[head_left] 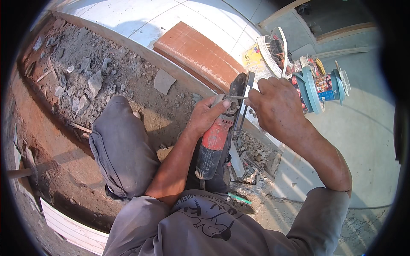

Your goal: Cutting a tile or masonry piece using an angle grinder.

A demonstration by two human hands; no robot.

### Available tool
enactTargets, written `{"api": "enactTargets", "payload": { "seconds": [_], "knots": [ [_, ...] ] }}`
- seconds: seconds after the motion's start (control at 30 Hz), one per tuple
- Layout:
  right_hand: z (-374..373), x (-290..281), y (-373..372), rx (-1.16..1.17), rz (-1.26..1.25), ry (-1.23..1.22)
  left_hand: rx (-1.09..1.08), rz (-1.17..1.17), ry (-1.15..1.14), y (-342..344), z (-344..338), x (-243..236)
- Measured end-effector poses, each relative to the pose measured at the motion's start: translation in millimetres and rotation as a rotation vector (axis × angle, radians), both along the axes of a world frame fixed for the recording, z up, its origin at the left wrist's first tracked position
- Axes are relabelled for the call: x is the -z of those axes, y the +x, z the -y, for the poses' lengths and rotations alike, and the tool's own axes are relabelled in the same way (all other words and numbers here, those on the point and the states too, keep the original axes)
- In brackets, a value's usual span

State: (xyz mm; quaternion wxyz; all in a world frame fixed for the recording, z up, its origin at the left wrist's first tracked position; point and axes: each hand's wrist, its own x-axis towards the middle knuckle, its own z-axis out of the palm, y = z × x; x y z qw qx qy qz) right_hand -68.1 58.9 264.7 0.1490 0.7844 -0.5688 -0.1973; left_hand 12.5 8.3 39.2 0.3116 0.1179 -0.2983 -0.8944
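Observation:
An angle grinder (pixel 214 143) with a red and black body stands nearly upright in front of me, its metal gear head (pixel 232 106) at the far end. My left hand (pixel 206 114) is closed around the left side of that head, thumb lying across it. From the right, my right hand (pixel 276 102) pinches a thin metal rod (pixel 237 97) whose other end meets the grinder head. The rod's exact kind cannot be made out. Just beyond the head is a dark guard-like piece (pixel 237 84), and beside it a long narrow black bar (pixel 248 82).
Broken rubble (pixel 87 81) covers the ground at the left. A reddish-brown slab (pixel 198 53) lies on white tiles (pixel 145 17) ahead. At the right are a white bucket (pixel 262 47) with tools and a teal bucket (pixel 308 91). A white panel (pixel 72 226) lies at lower left.

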Motion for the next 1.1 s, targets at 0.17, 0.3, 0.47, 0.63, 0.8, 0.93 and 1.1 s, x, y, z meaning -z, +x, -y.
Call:
{"api": "enactTargets", "payload": {
  "seconds": [0.17,0.3,0.47,0.63,0.8,0.93,1.1],
  "knots": [
    [-0.8,0.4,6.8,0.219,0.051,0.089,-0.001,-0.018,0.02,1.0,-0.3,-1.0],
    [-1.8,1.6,1.6,0.012,0.092,0.006,-0.018,-0.015,-0.003,0.1,-0.6,-1.8],
    [0.1,0.6,-0.6,-0.043,-0.019,-0.074,-0.008,-0.017,0.004,-0.3,-1.0,0.8],
    [-1.4,2.2,2.6,0.197,0.064,0.044,-0.013,-0.027,0.013,-1.0,-0.7,-0.1],
    [-0.9,0.1,-2.7,0.089,0.086,0.055,0.013,-0.002,0.024,3.6,-0.2,-3.0],
    [1.2,-3.6,-2.8,-0.053,0.077,-0.047,-0.012,-0.019,0.011,0.9,-0.2,-1.0],
    [1.6,2.6,-5.0,0.049,0.068,-0.058,-0.007,-0.008,0.006,0.8,-0.1,-1.9]
  ]
}}
